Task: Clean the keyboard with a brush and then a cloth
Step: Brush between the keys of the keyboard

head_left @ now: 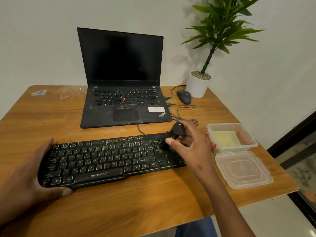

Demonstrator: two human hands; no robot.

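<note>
- Your right hand (188, 144) covers the far right end of the keyboard (109, 158), so the number pad keys under it stay hidden.
- The brush (171, 135) is black on black; you pinch its handle between thumb and curled fingers, bristles down on the keys right of Enter, though the bristle tips blur into the keyboard.
- Your left hand (32, 173) clasps the keyboard's left end, thumb curled along the near edge and fingers wrapped over the far corner; its wrist is cut off by the frame.
- The keyboard lies near the table's (119, 207) front edge, with "ZEBRONICS" readable below the space bar, plus key legends such as Shift, Alt and Ctrl.
- The laptop (123, 79) behind it reads "ThinkPad" on the palm rest; the white sticker beside that is too small to read.
- In the open plastic box (231, 135) to the right sits a pale yellow folded thing, possibly the cloth; you cannot tell through the plastic.
- Its lid (243, 170) lies nearer you.
</note>
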